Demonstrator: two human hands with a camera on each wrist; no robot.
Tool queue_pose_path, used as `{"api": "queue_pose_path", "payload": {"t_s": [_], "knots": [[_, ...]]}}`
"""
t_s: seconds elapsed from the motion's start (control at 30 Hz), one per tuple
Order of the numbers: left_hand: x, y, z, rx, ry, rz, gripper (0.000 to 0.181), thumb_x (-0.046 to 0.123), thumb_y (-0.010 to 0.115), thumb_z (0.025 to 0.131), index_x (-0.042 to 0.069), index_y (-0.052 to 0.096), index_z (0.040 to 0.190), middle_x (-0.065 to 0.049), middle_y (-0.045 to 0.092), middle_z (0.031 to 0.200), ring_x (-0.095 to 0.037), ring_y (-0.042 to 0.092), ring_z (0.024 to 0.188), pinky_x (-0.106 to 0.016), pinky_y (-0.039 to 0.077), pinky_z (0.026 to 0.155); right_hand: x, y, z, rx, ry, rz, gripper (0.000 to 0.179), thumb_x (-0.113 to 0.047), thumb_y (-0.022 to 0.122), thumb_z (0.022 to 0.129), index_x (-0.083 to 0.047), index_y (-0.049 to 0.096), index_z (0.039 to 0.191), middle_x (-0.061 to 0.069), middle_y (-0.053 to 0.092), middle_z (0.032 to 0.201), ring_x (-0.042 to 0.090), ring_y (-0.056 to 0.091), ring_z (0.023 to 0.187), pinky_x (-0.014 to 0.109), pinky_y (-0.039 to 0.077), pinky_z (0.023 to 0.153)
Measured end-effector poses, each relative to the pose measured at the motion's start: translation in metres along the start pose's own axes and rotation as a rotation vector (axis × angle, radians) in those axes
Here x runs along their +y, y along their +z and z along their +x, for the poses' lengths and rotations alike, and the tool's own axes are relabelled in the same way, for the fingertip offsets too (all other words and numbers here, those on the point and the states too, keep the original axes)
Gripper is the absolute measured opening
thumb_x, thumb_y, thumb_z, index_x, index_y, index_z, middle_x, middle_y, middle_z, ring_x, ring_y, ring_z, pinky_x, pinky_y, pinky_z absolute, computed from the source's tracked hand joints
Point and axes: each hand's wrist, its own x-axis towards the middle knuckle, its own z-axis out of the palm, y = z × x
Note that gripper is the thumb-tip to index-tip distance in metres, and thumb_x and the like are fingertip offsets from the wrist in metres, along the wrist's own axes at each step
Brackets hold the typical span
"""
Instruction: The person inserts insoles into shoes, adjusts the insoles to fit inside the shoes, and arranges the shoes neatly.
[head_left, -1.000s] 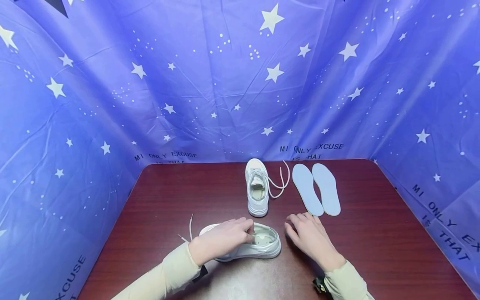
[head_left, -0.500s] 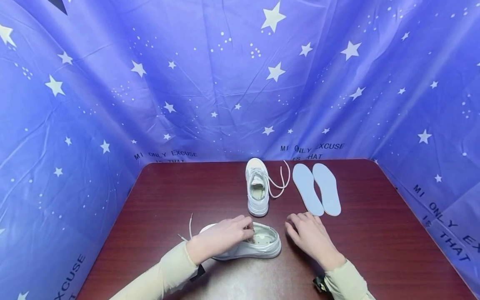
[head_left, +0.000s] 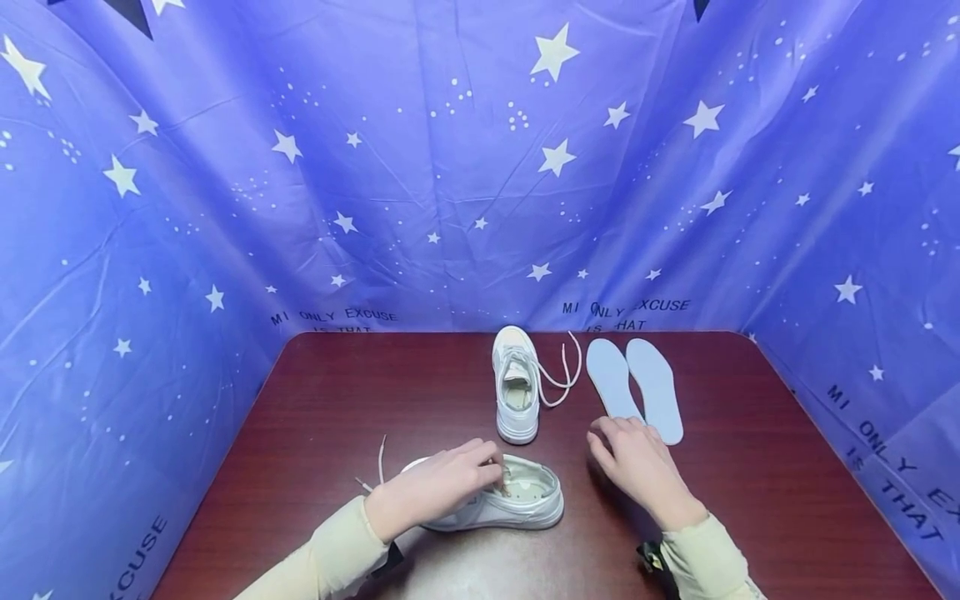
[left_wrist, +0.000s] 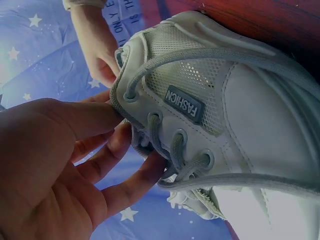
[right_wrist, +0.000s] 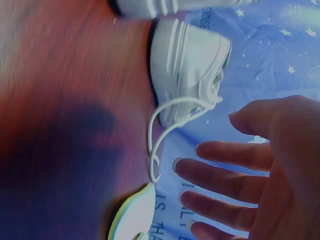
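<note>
Nearer white shoe — upright, left hand pinching its edge, pale insoles — flat, near right hand

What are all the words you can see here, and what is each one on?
"FASHION": on the tag on the near shoe, upside down in the left wrist view; too small to read in the head view.
"MI ONLY EXCUSE": on the starry curtain, several times, some broken by folds or cut off.
"IS THAT": also on the curtain, partly hidden along the back.
No words I can make out: far shoe, insoles.
</note>
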Motion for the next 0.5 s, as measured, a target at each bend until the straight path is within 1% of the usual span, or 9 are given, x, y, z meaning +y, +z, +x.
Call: {"api": "queue_pose_path", "payload": {"t_s": [0.13, 0.27, 0.4, 0.5], "knots": [[0.000, 0.001, 0.000, 0.027, 0.015, 0.009, 0.017, 0.007, 0.075, 0.089, 0.021, 0.072, 0.099, 0.007, 0.060, 0.101, -0.011, 0.062, 0.098, -0.017, 0.053, 0.072, 0.009, -0.002, 0.005, -0.006, 0.001, -0.007, 0.008, -0.016, 0.070, 0.093, -0.009, 0.072, 0.093, 0.008, 0.071, 0.085, 0.034, 0.066, 0.082, 0.052, 0.051, 0.071], [-0.001, 0.001, -0.001, 0.043, 0.024, 0.007, 0.016, 0.008, 0.076, 0.089, 0.020, 0.072, 0.097, 0.006, 0.060, 0.102, -0.011, 0.062, 0.098, -0.018, 0.054, 0.074, 0.017, -0.003, 0.012, -0.002, 0.005, -0.013, 0.008, -0.014, 0.070, 0.093, -0.006, 0.071, 0.093, 0.010, 0.069, 0.082, 0.037, 0.066, 0.077, 0.054, 0.053, 0.069], [-0.003, 0.002, -0.001, 0.058, 0.031, 0.002, 0.015, 0.008, 0.076, 0.088, 0.020, 0.073, 0.097, 0.006, 0.060, 0.102, -0.012, 0.062, 0.098, -0.019, 0.054, 0.075, 0.026, -0.007, 0.022, 0.009, 0.024, -0.024, 0.011, -0.013, 0.068, 0.094, -0.003, 0.071, 0.097, 0.013, 0.069, 0.084, 0.041, 0.069, 0.078, 0.056, 0.054, 0.068], [-0.004, 0.003, -0.001, 0.072, 0.043, -0.005, 0.015, 0.008, 0.076, 0.089, 0.019, 0.074, 0.098, 0.006, 0.060, 0.101, -0.012, 0.063, 0.098, -0.019, 0.054, 0.076, 0.031, -0.011, 0.031, 0.005, 0.062, -0.035, 0.015, -0.015, 0.067, 0.095, -0.001, 0.071, 0.101, 0.016, 0.070, 0.088, 0.043, 0.069, 0.080, 0.059, 0.055, 0.067]]}}
